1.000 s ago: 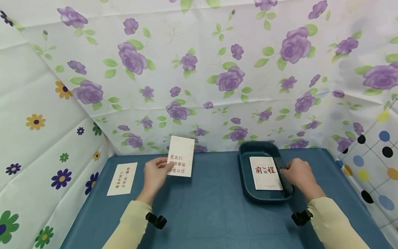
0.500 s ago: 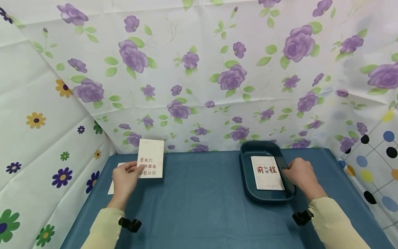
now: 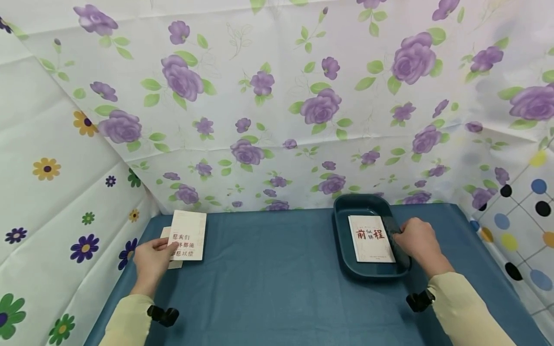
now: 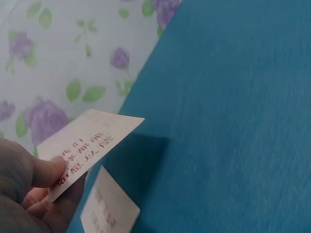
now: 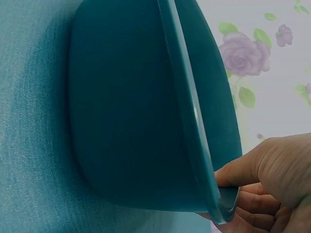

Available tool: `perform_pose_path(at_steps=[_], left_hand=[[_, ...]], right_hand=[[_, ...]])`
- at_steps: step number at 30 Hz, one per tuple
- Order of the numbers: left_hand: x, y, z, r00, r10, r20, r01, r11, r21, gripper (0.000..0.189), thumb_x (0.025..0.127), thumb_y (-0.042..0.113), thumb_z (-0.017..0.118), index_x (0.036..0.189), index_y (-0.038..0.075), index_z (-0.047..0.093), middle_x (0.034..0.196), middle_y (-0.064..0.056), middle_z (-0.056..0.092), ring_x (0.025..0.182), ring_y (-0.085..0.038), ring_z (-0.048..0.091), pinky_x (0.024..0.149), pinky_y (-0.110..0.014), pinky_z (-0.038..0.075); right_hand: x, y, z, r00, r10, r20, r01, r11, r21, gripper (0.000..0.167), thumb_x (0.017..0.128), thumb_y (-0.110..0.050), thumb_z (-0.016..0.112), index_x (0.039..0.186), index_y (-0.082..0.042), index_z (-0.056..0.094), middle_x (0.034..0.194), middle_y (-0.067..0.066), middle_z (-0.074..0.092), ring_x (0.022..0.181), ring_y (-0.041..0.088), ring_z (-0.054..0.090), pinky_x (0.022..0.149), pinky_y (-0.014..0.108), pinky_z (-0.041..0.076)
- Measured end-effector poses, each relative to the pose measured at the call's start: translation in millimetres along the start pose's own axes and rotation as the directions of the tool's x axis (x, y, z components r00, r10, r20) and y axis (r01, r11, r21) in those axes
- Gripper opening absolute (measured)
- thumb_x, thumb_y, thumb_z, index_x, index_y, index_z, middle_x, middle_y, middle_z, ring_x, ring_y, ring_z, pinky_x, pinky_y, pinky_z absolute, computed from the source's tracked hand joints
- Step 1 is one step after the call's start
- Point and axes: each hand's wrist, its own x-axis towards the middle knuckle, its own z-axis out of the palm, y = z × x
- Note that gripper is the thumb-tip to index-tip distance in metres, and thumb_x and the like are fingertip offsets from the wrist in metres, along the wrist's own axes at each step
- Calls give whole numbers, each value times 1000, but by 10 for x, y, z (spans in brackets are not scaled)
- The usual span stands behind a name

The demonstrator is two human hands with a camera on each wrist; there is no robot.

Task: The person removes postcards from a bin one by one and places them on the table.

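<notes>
My left hand [image 3: 151, 264] pinches a cream card [image 3: 189, 230] with reddish printed characters by its lower left edge, thumb on the printed face. The card is raised over the table at the far left and overlaps a second cream card [image 4: 108, 204] lying flat beneath it; most of that lower card is hidden in the head view. On the right, my right hand [image 3: 419, 244] grips the right rim of a dark teal tray [image 3: 344, 259], thumb inside and fingers outside. Inside the tray lie cards, the top one a cream card [image 3: 372, 250] with large red and dark characters.
A blue cloth [image 3: 268, 278] covers the table. Behind it hangs a white sheet with purple flowers [image 3: 320, 108]; a daisy-patterned sheet [image 3: 47, 168] stands at the left and a dotted sheet [image 3: 528, 230] at the right. Each wrist carries a small black camera [image 3: 162, 315].
My left hand has carried its card leftward, then lowered it until it overlaps the card lying on the table. The right hand keeps its grip on the tray, which stays in place.
</notes>
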Motion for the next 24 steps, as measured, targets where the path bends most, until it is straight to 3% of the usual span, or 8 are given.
perform_pose_path(at_steps=[11,24], left_hand=[[128,-286,13,998,-65,21,61,990,131,36,83,24,69,106,-4,67,106,-24,63,92,-31,55,54,-26,43],[138,-370,55,998,-61,7,59,983,173,36,81,23,70,103,-5,68,106,-27,63,87,-30,56,52,-27,44]], right_hand=[[12,19,14,1000,7,-14,-7,1000,2,48,88,-21,61,51,-19,29,48,-7,17,40,8,19,40,24,22],[-10,15,35,999,-6,-45,5,1000,-15,48,87,-19,61,50,-19,29,48,-7,18,40,9,20,40,24,22]])
